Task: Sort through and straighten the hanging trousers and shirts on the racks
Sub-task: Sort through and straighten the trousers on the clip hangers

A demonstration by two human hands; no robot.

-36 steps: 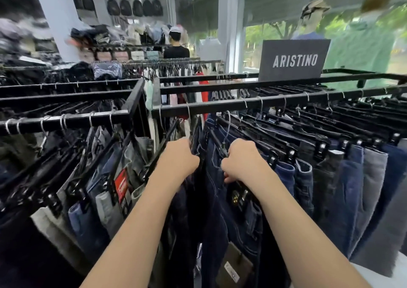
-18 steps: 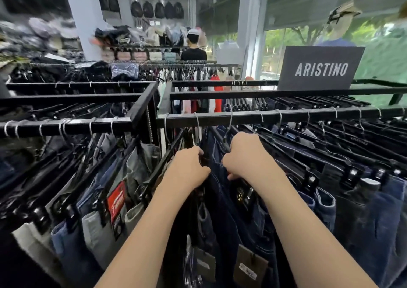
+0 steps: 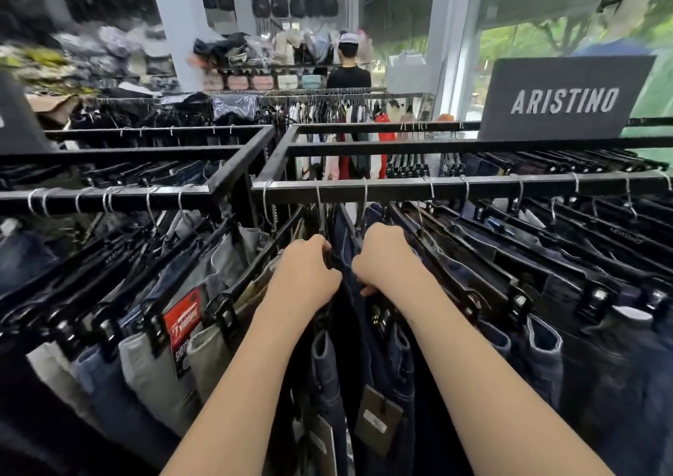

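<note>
Close together under the front rail [image 3: 473, 189], gripping the dark jeans [image 3: 368, 351] at their hanger tops with left hand [image 3: 307, 275] and right hand [image 3: 386, 257], fingers [image 3: 318, 246] curled tight into the denim. Flanked on the left by pale jeans [image 3: 153, 366] on the neighbouring rack [image 3: 127, 195], backed far right by an ARISTINO sign [image 3: 564, 100].

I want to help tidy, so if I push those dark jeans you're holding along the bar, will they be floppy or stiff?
Probably floppy: the dark jeans hang limp, straight down. They should slide, not fall, since a metal hook loops over the rail. Likely heavyish thick denim; the left hand and right hand both grip them.
</note>
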